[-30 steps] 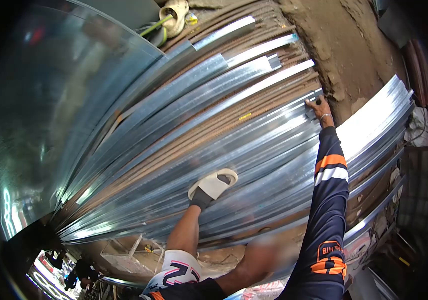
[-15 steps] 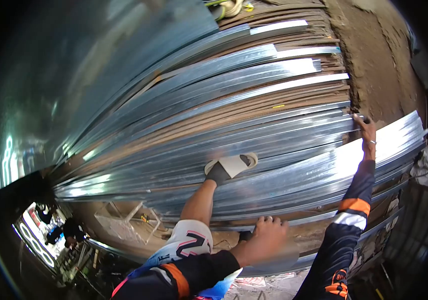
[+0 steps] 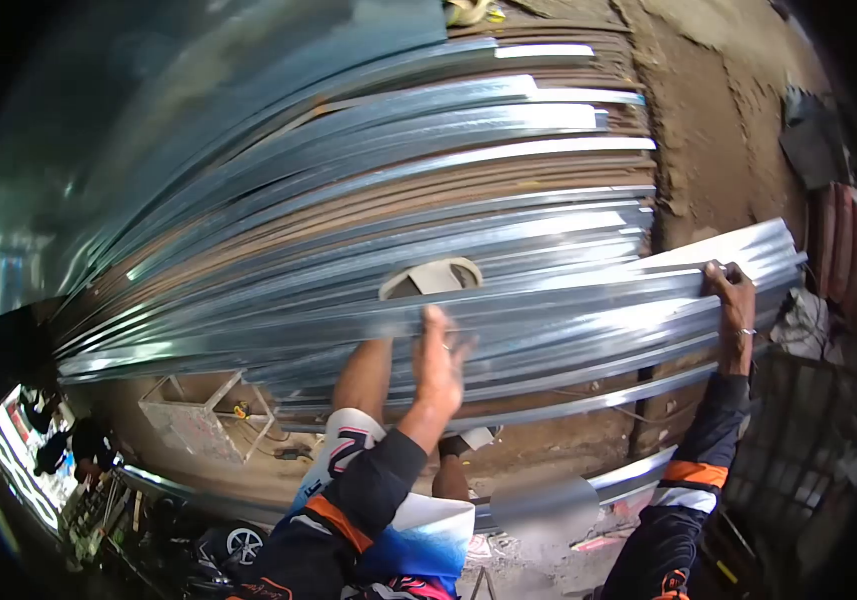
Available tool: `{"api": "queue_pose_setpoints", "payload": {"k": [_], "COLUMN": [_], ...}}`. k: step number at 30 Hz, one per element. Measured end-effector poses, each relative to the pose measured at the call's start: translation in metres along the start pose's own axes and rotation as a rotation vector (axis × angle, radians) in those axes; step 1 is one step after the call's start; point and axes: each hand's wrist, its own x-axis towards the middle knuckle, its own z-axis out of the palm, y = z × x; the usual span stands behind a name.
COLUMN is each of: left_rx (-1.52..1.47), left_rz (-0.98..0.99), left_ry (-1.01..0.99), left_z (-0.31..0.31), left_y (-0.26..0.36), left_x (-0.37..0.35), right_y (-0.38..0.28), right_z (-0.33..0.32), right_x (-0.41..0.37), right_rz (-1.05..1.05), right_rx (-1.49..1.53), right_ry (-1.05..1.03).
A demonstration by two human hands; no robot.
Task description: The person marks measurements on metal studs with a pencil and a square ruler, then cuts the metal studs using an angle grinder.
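My right hand (image 3: 736,300) grips the near end of a long galvanized metal channel (image 3: 569,298), fingers closed over its edge. That channel runs off to the left and passes across my sandalled foot and shin, so it is raised over the other lengths. My left hand (image 3: 436,370) is at its lower edge around the middle, with fingers extended and apart, partly blurred. Beneath and behind it lies a pile of similar shiny channels (image 3: 549,247). My sandal (image 3: 434,275) is among them, partly hidden by the raised channel.
Brown rusty lengths (image 3: 509,175) lie between the shiny ones. A large metal sheet (image 3: 249,90) covers the upper left. Bare earth (image 3: 709,150) borders the pile ends. A metal frame (image 3: 204,410) stands lower left, near a spoked wheel (image 3: 245,545). A person (image 3: 94,445) is far off.
My right hand has brought the channel's end downward and nearer, off the pile. My left hand has risen from near my knee to the channel's edge. The view has shifted slightly.
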Motion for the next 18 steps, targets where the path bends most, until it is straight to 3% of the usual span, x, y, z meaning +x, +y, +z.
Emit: {"api": "queue_pose_setpoints", "payload": {"k": [3, 5, 7, 9, 11, 13, 15, 16, 17, 18], "left_rx": [-0.28, -0.292, -0.274, -0.274, -0.276, -0.248, -0.272, -0.279, -0.286, -0.29], "left_rz": [-0.08, -0.174, -0.194, -0.225, -0.241, -0.212, -0.189, -0.221, -0.255, -0.251], "left_ry": [-0.012, -0.083, -0.082, -0.016, -0.038, -0.007, -0.04, -0.031, -0.025, -0.031], "left_z": [0.0, -0.005, -0.001, 0.007, 0.009, 0.019, 0.024, 0.025, 0.027, 0.031], "left_y": [0.002, 0.001, 0.003, 0.007, 0.01, 0.021, 0.029, 0.033, 0.037, 0.041], "left_x": [0.006, 0.01, 0.013, 0.015, 0.023, 0.023, 0.031, 0.034, 0.035, 0.035], "right_y": [0.018, 0.035, 0.044, 0.058, 0.069, 0.095, 0.143, 0.182, 0.162, 0.222], "right_z": [0.004, 0.011, 0.008, 0.001, -0.005, -0.006, 0.019, 0.034, 0.056, 0.089], "right_x": [-0.018, -0.017, -0.014, -0.012, -0.025, -0.054, -0.094, -0.118, -0.16, -0.192], "right_rz": [0.014, 0.053, 0.086, -0.09, -0.039, 0.111, 0.178, 0.389, 0.364, 0.331], "right_rx": [0.114, 0.205, 0.065, 0.029, 0.274, 0.338, 0.278, 0.202, 0.15, 0.248], "right_ry": [0.029, 0.053, 0.016, 0.116, 0.241, 0.189, 0.161, 0.057, 0.099, 0.073]}}
